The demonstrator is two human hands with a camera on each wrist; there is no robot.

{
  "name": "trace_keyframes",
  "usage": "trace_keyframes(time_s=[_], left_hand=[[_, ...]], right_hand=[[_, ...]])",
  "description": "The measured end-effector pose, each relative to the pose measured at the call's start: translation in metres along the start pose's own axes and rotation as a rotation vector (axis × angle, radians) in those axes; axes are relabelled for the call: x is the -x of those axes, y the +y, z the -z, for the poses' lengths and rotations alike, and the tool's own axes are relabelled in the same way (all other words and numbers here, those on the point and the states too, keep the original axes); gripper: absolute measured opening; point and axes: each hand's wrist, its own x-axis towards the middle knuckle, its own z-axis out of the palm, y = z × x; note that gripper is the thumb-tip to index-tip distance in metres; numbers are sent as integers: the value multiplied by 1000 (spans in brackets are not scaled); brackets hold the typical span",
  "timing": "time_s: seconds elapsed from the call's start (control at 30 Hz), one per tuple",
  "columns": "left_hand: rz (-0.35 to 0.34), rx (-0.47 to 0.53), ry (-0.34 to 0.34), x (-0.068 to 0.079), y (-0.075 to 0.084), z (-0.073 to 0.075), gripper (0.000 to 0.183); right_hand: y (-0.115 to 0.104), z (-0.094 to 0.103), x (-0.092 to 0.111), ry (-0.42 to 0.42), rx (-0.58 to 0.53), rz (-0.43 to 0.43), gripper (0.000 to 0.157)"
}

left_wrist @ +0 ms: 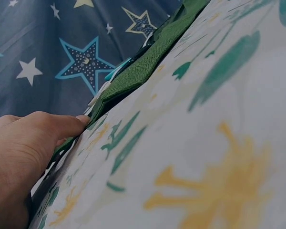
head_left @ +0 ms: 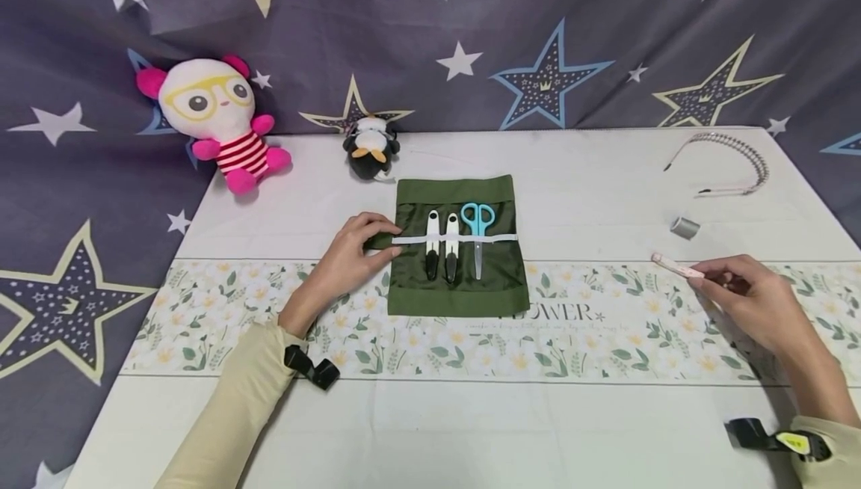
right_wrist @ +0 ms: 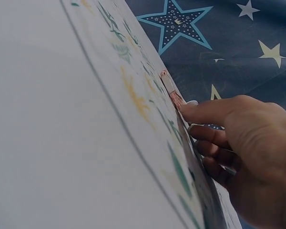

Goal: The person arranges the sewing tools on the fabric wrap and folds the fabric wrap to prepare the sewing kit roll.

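Note:
A green fabric tool pouch lies unfolded at the table's middle. Its white elastic band crosses two slim white tools with black ends and a pair of turquoise-handled scissors. At the pouch's left edge, my left hand pinches the fabric between thumb and fingers; the left wrist view shows the thumb on the green cloth. Far to the right, my right hand pinches a small pinkish-white stick by its near end. In the right wrist view the stick has a reddish pattern; its kind is unclear.
A grey thread spool lies beyond the right hand, with a beaded headband farther back. A pink-and-white plush toy and a small penguin plush sit along the back, before a star-patterned curtain. A floral strip crosses the white table.

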Motion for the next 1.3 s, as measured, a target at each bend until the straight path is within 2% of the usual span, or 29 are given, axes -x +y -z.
trace_keyframes(time_s=[0.73,0.97,1.3], left_hand=[[0,2,3,0,0,0,34],[5,2,2,1,-1,-1,34],[8,-3,2,2,0,0,34]], right_hand=[[-2,4,-4,38,-139,5,29],[-6,3,-9,69,-201,-5,29],[-9,0,-11,117,-297,32,24]])
